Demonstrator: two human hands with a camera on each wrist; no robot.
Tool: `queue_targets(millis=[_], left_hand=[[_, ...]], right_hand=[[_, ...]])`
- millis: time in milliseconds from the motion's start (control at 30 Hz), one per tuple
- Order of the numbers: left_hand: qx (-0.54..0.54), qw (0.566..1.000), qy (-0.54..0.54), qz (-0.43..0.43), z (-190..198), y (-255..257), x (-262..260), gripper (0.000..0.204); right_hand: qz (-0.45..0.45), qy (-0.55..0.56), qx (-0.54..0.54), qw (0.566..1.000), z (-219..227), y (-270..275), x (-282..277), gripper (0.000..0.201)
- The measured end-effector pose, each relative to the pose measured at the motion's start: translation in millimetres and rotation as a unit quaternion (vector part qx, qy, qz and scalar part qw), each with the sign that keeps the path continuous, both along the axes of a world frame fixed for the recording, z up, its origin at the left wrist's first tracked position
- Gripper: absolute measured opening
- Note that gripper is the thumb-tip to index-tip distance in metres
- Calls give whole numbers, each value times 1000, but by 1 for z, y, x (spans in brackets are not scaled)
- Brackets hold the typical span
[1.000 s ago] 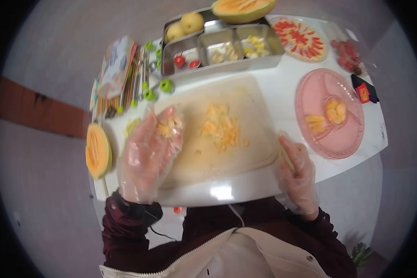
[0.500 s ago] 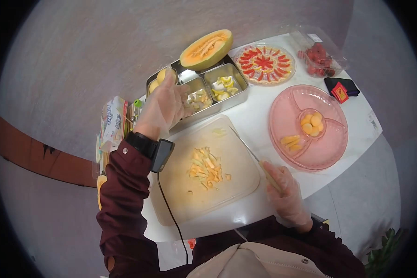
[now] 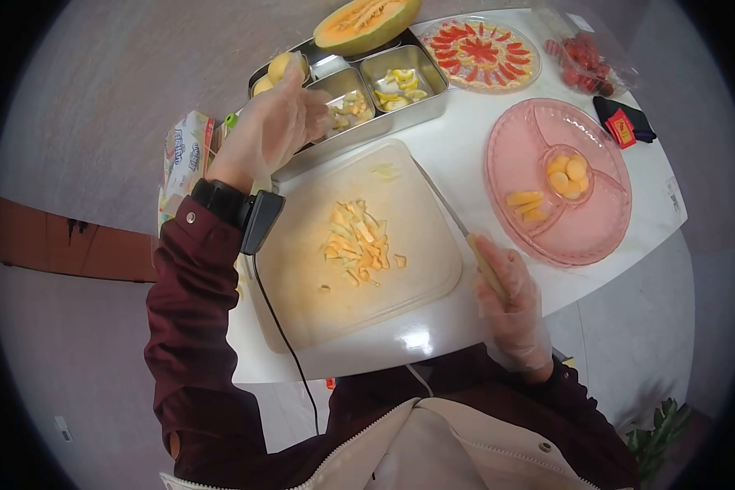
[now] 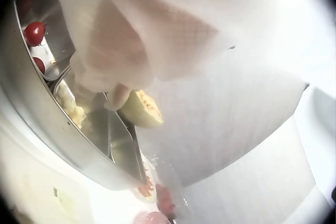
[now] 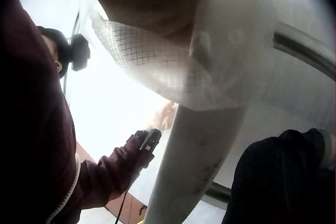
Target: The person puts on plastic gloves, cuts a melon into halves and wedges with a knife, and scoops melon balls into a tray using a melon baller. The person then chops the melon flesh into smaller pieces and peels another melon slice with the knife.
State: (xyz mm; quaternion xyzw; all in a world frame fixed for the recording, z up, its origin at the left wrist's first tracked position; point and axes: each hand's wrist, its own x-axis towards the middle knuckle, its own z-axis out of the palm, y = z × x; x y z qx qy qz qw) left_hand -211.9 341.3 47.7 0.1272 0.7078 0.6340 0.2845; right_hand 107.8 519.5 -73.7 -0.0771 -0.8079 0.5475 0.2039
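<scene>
In the head view my left hand (image 3: 282, 126), in a clear plastic glove, hangs over the metal compartment tray (image 3: 376, 126) with its fingers loosely extended. Light fruit pieces (image 3: 349, 110) lie in the compartment beside its fingertips. The left wrist view shows the glove over the tray and two cherry tomatoes (image 4: 34, 34) in a neighbouring compartment. My gloved right hand (image 3: 514, 306) grips the wooden handle of a knife (image 3: 443, 196), its blade lying along the cutting board's right side. On the cutting board (image 3: 302, 310) is a heap of orange melon pieces (image 3: 358, 245).
A pink divided plate (image 3: 506, 159) on the right holds melon balls and melon sticks. At the back are a halved melon (image 3: 367, 28), a round fruit platter (image 3: 478, 53) and a box of strawberries (image 3: 584, 65). A printed packet (image 3: 186, 155) stands at the left.
My left hand, earlier palm up with melon pieces over the board's left side, has swung forward to the metal tray and turned over. The right hand keeps the knife near the board's right edge.
</scene>
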Motion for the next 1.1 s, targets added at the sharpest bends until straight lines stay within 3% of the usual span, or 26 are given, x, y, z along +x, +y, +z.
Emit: queue_targets(millis=[133, 200, 300, 333, 400, 433, 467, 533, 567, 667, 900, 967, 1100], left_hand=[[-77, 995, -7, 55, -14, 0, -24, 78], [-60, 996, -21, -69, -27, -19, -50, 70], [-36, 990, 4, -136, -25, -22, -40, 69], [-37, 991, -7, -131, -24, -20, -30, 69], [-47, 992, 103, -49, -17, -12, -4, 62], [-50, 988, 127, -70, -7, -18, 10, 48], [-54, 989, 123, -69, -6, -26, 17, 48], [-114, 960, 91, -239, -4, -42, 27, 43], [-91, 943, 93, -308, -6, -53, 34, 51], [-169, 923, 178, -295, -31, -57, 63, 57], [-312, 888, 260, -218, -28, -68, 93, 63], [-366, 820, 368, -242, -36, -68, 89, 66], [-313, 832, 401, -223, -48, -68, 84, 66]], right_hand=[[3, -4, -2, 1000, 3, 0, -1, 64], [5, -1, -10, 1000, 4, 0, -1, 65], [0, -6, 6, 1000, -1, 1, -1, 65], [6, -16, 4, 1000, -1, 0, 0, 65], [-7, -7, 1, 1000, -1, 0, 0, 66], [-7, 0, -6, 1000, -1, -1, -1, 67], [-4, -3, -10, 1000, 0, -1, -1, 67], [1, -17, -20, 1000, 3, 0, 0, 67], [-1, -18, -25, 1000, 4, 0, -1, 67], [2, -22, -25, 999, 3, -1, -1, 66], [-4, -3, -16, 1000, -1, -2, -3, 64], [-3, -4, -14, 1000, -2, -2, -3, 65], [-1, -14, -4, 1000, -2, -2, -1, 66]])
